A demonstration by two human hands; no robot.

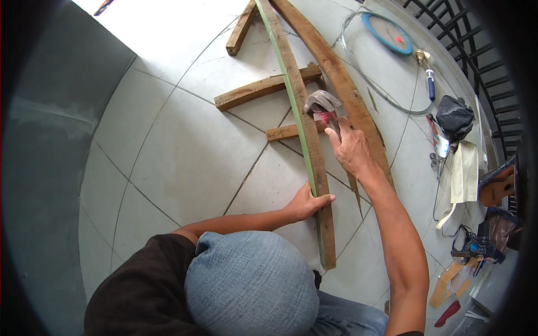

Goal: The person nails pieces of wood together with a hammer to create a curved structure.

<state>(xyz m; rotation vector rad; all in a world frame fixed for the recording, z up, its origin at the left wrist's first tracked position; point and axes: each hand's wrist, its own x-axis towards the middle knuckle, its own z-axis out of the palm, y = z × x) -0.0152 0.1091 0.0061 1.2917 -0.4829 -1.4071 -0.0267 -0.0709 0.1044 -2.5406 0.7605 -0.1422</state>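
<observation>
My left hand (306,203) grips a long wooden beam (304,126) near its close end, thumb laid over the top face and fingers at the green-painted side. In my right hand (351,147) is a claw hammer (323,102), held by its handle. The hammer's head is over the gap just right of the beam, close to its edge; whether it touches the beam I cannot tell. Short wooden crosspieces (252,92) lie across the beam's line, partly hidden by it. To the right runs a second long board (344,89), with a splintered sliver beside its near end.
White tiled floor (168,151) lies beneath, with a grey wall (50,140) at left. Along the right are a blue-rimmed disc (386,35), a looped clear hose (381,103), a black plastic bag (454,117), a cream strip (465,171), a red-handled tool (447,315) and a black grille (499,78).
</observation>
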